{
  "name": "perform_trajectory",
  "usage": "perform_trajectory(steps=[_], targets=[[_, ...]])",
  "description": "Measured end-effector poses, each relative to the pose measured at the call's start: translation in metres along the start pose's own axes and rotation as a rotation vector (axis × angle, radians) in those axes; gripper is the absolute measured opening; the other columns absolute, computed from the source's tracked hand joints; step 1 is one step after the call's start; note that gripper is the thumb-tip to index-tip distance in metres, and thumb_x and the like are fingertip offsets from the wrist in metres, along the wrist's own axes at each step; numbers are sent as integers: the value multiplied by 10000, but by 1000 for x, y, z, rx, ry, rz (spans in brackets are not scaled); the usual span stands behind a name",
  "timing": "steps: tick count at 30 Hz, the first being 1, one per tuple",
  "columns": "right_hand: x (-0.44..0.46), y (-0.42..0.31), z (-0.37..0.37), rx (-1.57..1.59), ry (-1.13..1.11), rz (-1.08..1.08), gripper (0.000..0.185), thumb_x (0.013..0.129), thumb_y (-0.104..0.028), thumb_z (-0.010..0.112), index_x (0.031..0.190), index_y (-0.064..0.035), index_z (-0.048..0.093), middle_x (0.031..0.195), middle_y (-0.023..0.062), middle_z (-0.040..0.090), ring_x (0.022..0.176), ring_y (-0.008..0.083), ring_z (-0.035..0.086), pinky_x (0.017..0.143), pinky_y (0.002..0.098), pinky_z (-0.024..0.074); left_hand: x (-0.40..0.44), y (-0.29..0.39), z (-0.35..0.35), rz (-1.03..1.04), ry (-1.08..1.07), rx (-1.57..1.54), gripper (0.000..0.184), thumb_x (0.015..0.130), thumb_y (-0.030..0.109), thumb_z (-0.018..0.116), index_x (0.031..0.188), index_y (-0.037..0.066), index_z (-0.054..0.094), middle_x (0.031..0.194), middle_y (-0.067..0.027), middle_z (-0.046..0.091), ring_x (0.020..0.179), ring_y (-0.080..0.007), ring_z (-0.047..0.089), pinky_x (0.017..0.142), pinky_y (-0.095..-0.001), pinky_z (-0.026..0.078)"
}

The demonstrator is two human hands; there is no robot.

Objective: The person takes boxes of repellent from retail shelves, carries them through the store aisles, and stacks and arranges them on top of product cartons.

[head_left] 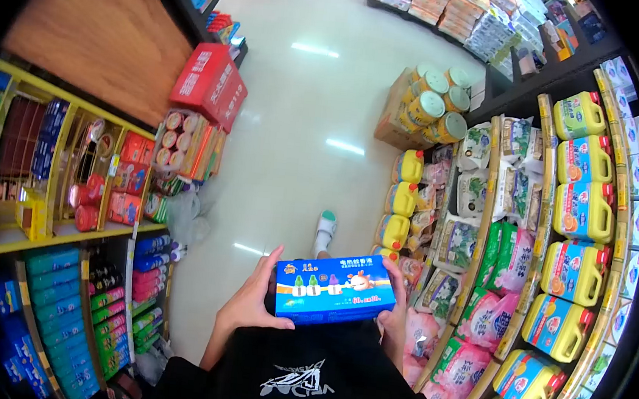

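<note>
A blue box with small bottles pictured on its front is held level before my chest, between both hands. My left hand grips its left end, with the thumb along the lower edge. At the opposite end, my right hand is closed around the corner, its fingers partly hidden by the box. The printed face tilts up toward me. Below it shows my black shirt with a white print.
Shelves of yellow jugs and bagged goods line my right. On the left stand a red box and shelves of blue packs. A carton of tubs sits on the aisle floor.
</note>
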State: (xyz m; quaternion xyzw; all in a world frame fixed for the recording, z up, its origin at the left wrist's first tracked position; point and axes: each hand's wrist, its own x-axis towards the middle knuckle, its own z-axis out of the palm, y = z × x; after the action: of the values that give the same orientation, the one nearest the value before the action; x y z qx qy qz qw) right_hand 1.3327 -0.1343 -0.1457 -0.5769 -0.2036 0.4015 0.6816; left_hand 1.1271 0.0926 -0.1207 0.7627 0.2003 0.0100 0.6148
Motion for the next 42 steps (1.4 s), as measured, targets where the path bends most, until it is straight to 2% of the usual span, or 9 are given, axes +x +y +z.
perform_trajectory(steps=[5,8,11,19,20,21,28,35,42], targets=[[40,2,-43,51,19,-50,1083,636,-628,785,1401,1,347,1426,140,341,1328,264,368,1110,390,268,61,17,3,-14,-44,49,1329,518,392,920,1495,12,102,1236,-193,415,992,-274,511,824,-350,461],[65,-10,-56,95,37,-45,1060,656,-610,784,1403,1,345,1412,130,366,1310,254,390,1105,384,285,91,10,11,44,8,-13,1332,526,395,913,1493,-3,88,1144,-183,448,894,-249,516,781,-333,455],[91,-15,-71,51,38,-25,1076,651,-614,787,1411,0,336,1397,126,388,1303,246,396,1101,374,292,115,12,11,-33,32,-12,1345,533,386,908,1491,-19,55,1100,-188,474,810,-233,513,757,-316,446],[158,-20,-74,35,32,-22,1099,657,-678,748,1407,12,338,1370,136,423,1289,240,413,1087,369,306,172,20,-27,-43,101,-107,1392,548,348,903,1491,3,-62,1257,-223,462,766,-208,490,743,-310,439],[166,-11,-71,79,70,-39,1127,648,-707,731,1395,36,332,1353,159,442,1261,247,457,1066,378,366,180,14,-33,-37,120,-146,1391,551,345,902,1491,8,-66,1263,-219,462,765,-205,488,739,-311,439],[177,-8,-68,85,92,-38,1122,649,-703,732,1393,35,334,1356,161,441,1265,249,455,1070,382,363,190,5,-40,-28,138,-183,1389,554,342,901,1492,13,-69,1269,-215,461,763,-203,485,735,-312,439],[256,-21,-20,168,231,-38,1115,644,-678,750,1390,36,330,1375,160,435,1287,263,442,1092,402,349,259,-7,-125,39,115,-224,1349,592,367,884,1495,20,-56,1273,-191,482,766,-191,491,738,-313,442],[365,-29,37,107,76,-45,1128,627,-683,759,1391,32,338,1368,139,444,1287,244,437,1088,382,344,298,-24,-231,92,218,-168,1330,595,438,872,1496,3,-2,1262,-199,495,732,-177,495,725,-302,449],[434,-23,81,105,49,-26,1198,572,-712,741,1421,19,320,1397,139,434,1303,235,422,1100,371,333,328,-41,-300,112,247,-226,1340,581,486,876,1495,1,25,1275,-201,500,731,-172,537,719,-301,464]])
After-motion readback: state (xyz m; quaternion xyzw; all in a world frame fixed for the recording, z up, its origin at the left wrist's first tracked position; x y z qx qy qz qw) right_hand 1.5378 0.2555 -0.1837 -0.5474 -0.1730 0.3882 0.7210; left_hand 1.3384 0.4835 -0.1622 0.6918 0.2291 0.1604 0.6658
